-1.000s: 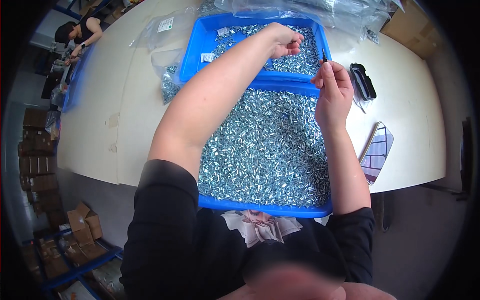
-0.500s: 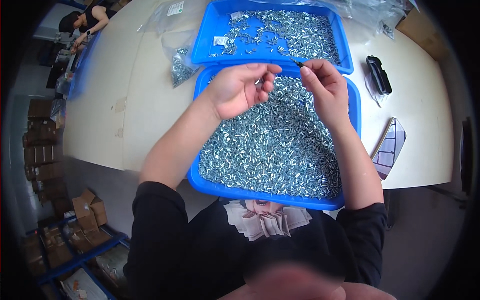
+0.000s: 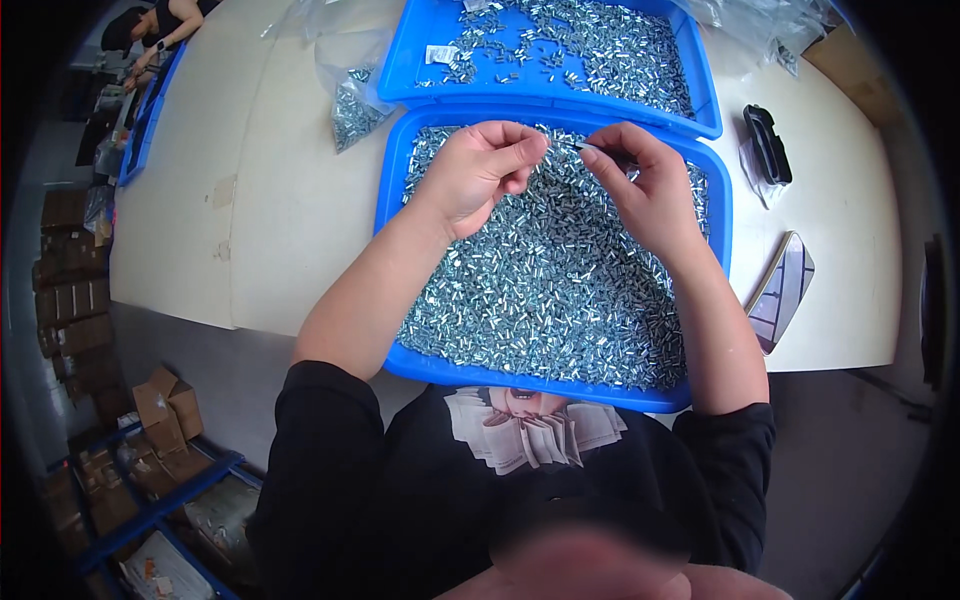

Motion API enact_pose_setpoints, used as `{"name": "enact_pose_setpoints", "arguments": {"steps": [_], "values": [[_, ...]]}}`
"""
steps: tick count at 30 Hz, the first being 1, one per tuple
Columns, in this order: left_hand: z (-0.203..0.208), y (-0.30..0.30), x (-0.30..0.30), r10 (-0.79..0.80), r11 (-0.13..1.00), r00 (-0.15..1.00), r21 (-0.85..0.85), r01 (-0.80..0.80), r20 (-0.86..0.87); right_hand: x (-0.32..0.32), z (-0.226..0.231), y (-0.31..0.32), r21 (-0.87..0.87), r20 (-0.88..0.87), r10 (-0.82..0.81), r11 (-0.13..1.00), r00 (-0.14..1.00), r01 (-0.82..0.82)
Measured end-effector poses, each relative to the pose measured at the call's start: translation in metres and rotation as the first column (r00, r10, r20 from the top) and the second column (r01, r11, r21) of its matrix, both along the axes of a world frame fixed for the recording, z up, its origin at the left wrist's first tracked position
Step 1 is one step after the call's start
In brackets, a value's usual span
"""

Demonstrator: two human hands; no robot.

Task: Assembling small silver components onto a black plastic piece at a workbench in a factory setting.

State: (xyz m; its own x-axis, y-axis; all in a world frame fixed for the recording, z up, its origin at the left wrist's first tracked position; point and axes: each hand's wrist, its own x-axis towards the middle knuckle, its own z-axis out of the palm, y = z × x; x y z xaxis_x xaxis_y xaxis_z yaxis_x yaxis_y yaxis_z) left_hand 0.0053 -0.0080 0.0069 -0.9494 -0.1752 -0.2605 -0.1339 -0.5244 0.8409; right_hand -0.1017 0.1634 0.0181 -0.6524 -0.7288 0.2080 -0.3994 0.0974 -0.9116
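Below both of my hands lies a blue plastic tray (image 3: 383, 190) filled with small shiny metal pins (image 3: 540, 290). My left hand (image 3: 485, 170) is pinched over the tray's far part, thumb against forefinger. What it holds, if anything, is too small to make out. My right hand (image 3: 645, 185) grips a slim dark tool with a thin metal tip (image 3: 582, 146) between thumb and fingers. That tip points left at the left fingertips, with a small gap between them.
Behind stands a second blue tray (image 3: 400, 60), partly covered with pins and holding a white label (image 3: 438, 54). A clear bag of pins (image 3: 355, 110) lies to its left. At right are an open black case (image 3: 767, 145) and a phone (image 3: 782, 290). Far left, another person (image 3: 165, 25) works.
My left hand has closed from loosely curled fingers into a pinch. My right hand has lowered slightly, turning the tool's tip toward the left hand. The whole view has shifted a little.
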Motion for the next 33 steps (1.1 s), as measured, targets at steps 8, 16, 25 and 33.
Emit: {"name": "enact_pose_setpoints", "arguments": {"steps": [8,16,25,33], "values": [[0.004,0.006,0.003,0.080,0.689,0.994,-0.717,-0.106,-0.070,0.003,0.007,0.001,0.105,-0.290,0.028,0.995,0.956,0.002],[0.003,0.010,0.002,0.056,0.526,0.991,-0.841,-0.130,-0.118,0.001,0.000,0.000,0.145,-0.443,0.063,0.989,0.894,0.003],[0.004,0.012,-0.003,0.078,0.570,0.996,-0.817,-0.081,-0.044,0.002,0.004,-0.004,0.279,-0.258,0.083,0.960,0.962,-0.008],[-0.009,0.015,-0.005,0.077,0.679,0.979,-0.709,-0.189,-0.187,0.003,0.001,-0.002,0.226,-0.279,0.034,0.974,0.960,0.032]]}}
